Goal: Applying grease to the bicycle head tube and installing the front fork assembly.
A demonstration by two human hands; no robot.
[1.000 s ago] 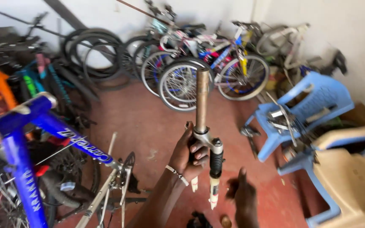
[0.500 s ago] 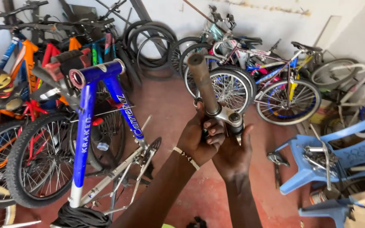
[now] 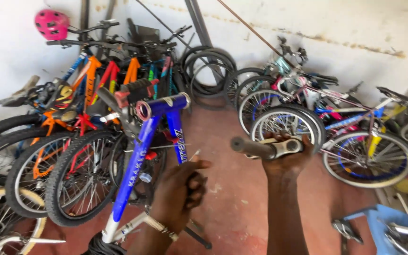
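Right hand (image 3: 286,158): fingers (image 3: 279,138) curled shut over the crown end of a grey bicycle fork part (image 3: 266,148). The fork's steerer tube lies roughly level, its round end pointing to the person's left. The part is raised in front of the person, above the red floor (image 3: 234,189) and in front of the spoked wheel (image 3: 286,128) of a parked bicycle; whether it touches that wheel cannot be told.

Left hand (image 3: 180,193): fingers loosely bent, thumb stretched out to the right. A thin pale sliver shows just above the thumb; whether the hand has hold of anything cannot be told, as motion blur hides it. A beaded bracelet (image 3: 159,226) sits at the wrist. The two hands are apart, the left lower and nearer the camera.

Just beside the left hand, to its left: a blue bicycle frame (image 3: 135,165) with no fork in its head tube, tilted, its top end up. Behind it stand orange and red bicycles (image 3: 88,80), with black-tyred wheels (image 3: 79,177) leaning together. A pink helmet (image 3: 52,23) hangs at the upper left. Spare tyres (image 3: 208,71) lean on the white wall (image 3: 336,23). More bicycles (image 3: 355,127) are at right. The corner of a blue plastic chair (image 3: 383,219) is at lower right, holding metal parts.
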